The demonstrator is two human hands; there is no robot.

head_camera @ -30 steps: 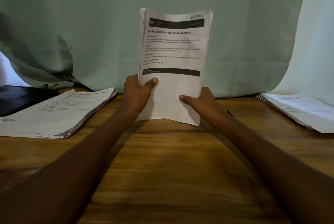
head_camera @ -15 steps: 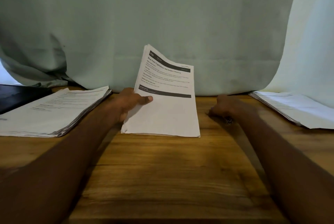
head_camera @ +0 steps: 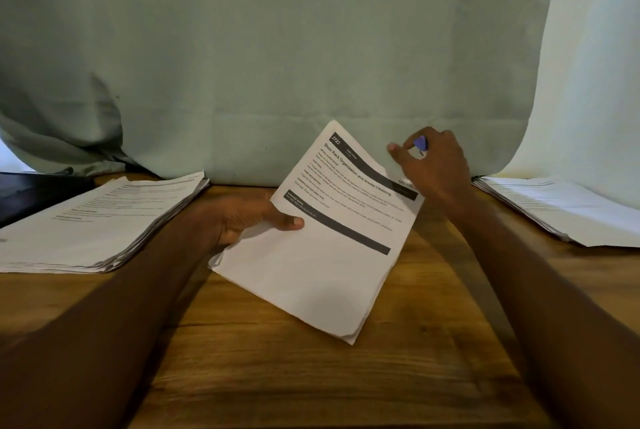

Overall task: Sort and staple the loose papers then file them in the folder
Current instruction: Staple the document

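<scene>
A thin set of printed white papers [head_camera: 322, 266] with black bars sits tilted above the middle of the wooden table [head_camera: 311, 376]. My left hand [head_camera: 249, 217] grips its left edge, thumb on top of the page. My right hand [head_camera: 433, 162] is raised by the set's upper right corner and holds a small blue stapler [head_camera: 420, 143], mostly hidden in the curled fingers. A thick stack of loose papers [head_camera: 100, 221] lies at the left. Another paper pile [head_camera: 568, 207] lies at the right. A dark folder [head_camera: 31, 193] shows at the far left edge.
A pale green cloth [head_camera: 277, 65] hangs behind the table as a backdrop, with a white sheet [head_camera: 595, 82] at the right. Bare wood lies between the two piles in front of the held papers.
The paper set went from upright in both hands to tilted in my left hand alone. My right hand let go, reached to the table at the right and rose with the blue stapler.
</scene>
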